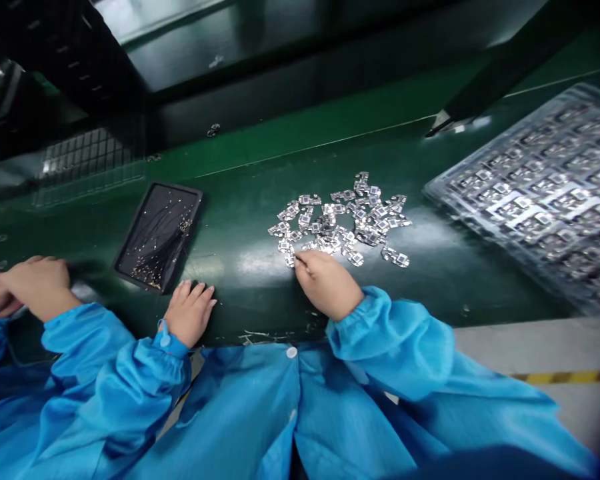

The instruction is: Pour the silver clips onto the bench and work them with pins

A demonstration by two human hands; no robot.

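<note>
My right hand [327,283] is at the near left edge of a pile of small silvery parts [325,223]. Thumb and index finger are pinched at the end of one small silvery part [289,259], which still lies against the others. Each part seems to be a small flat piece with a square on it; finer detail is blurred. Flat on the green table lies my left hand [187,312], fingers stretched, holding nothing. Just beyond it is a black tray [196,200] with thin dark wires [155,257] that have gold-coloured ends.
A clear tray [445,190] filled with similar parts lies at the right. Another clear compartment tray [87,160] is at the back left. A co-worker's hands [35,287] rest on the table [250,300] at far left. A dark post [500,67] slants down at back right.
</note>
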